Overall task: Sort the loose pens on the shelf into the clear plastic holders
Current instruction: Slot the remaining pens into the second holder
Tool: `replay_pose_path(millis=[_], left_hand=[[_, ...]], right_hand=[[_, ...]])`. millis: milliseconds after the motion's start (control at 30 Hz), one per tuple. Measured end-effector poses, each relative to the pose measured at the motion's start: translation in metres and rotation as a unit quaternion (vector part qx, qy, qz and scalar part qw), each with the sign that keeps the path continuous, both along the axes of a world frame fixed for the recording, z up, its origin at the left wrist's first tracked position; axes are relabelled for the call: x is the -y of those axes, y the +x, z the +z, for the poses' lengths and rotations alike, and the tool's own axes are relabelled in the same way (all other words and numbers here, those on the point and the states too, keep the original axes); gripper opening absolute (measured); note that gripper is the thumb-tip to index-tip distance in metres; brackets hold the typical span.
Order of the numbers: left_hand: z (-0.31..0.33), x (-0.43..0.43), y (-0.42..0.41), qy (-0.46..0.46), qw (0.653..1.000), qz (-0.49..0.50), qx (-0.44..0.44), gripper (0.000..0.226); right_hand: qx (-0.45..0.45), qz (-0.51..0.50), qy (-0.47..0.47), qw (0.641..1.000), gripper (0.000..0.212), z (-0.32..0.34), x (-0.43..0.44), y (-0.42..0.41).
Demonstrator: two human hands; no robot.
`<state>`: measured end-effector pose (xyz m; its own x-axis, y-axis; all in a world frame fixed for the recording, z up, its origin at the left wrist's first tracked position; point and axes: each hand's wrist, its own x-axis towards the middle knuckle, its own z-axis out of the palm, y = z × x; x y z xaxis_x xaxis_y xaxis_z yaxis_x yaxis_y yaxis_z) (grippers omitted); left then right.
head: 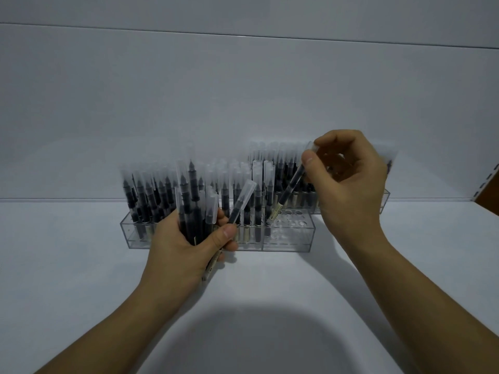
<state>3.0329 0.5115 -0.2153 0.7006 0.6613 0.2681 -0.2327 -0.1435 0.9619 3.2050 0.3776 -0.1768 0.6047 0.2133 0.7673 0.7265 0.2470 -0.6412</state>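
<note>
My left hand point(189, 244) grips a bunch of several black pens with clear caps point(194, 209), held upright in front of the near clear plastic holder point(286, 242). My right hand point(348, 182) pinches a single pen point(290, 186) by its capped top, tilted, with its lower end at the holes on the right part of that holder. The left and middle of the holder are packed with upright pens point(151, 195). Behind my right hand stands a second clear holder point(384, 198), also full of pens.
The holders stand on a white shelf point(81, 265) against a white back wall. Several open holes point(291, 220) show at the near holder's right end. A bracket strip point(488, 184) sits at the far right edge.
</note>
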Motion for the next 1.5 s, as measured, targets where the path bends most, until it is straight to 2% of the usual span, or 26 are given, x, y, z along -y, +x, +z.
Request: replay_pose_path(millis=[133, 733, 933, 1067, 1267, 1367, 1500], left_hand=[[0.001, 0.0, 0.0, 0.007, 1.0, -0.001, 0.002, 0.027], [-0.001, -0.001, 0.0, 0.032, 0.999, 0.006, -0.007, 0.026], [-0.001, -0.001, 0.0, 0.024, 1.0, 0.007, -0.006, 0.028], [0.001, 0.0, 0.0, 0.013, 1.0, 0.002, 0.0, 0.029], [0.001, 0.0, -0.001, 0.02, 0.999, -0.03, 0.001, 0.024], [0.0, -0.001, -0.001, 0.046, 0.998, -0.031, -0.006, 0.021], [-0.004, -0.004, -0.002, 0.117, 0.993, -0.016, -0.008, 0.02]], right_hand=[[0.04, 0.003, -0.028, 0.999, 0.013, -0.005, -0.003, -0.003], [0.067, -0.004, -0.144, 0.987, 0.019, -0.025, -0.017, 0.0], [0.1, -0.045, -0.132, 0.985, 0.018, -0.023, -0.015, -0.004], [0.054, 0.032, -0.109, 0.992, 0.011, -0.021, -0.012, -0.017], [-0.055, 0.193, -0.121, 0.972, 0.026, -0.022, -0.017, -0.032], [-0.111, 0.22, -0.102, 0.964, 0.027, -0.018, -0.016, -0.032], [-0.135, 0.205, -0.088, 0.965, 0.026, -0.013, -0.015, -0.028]])
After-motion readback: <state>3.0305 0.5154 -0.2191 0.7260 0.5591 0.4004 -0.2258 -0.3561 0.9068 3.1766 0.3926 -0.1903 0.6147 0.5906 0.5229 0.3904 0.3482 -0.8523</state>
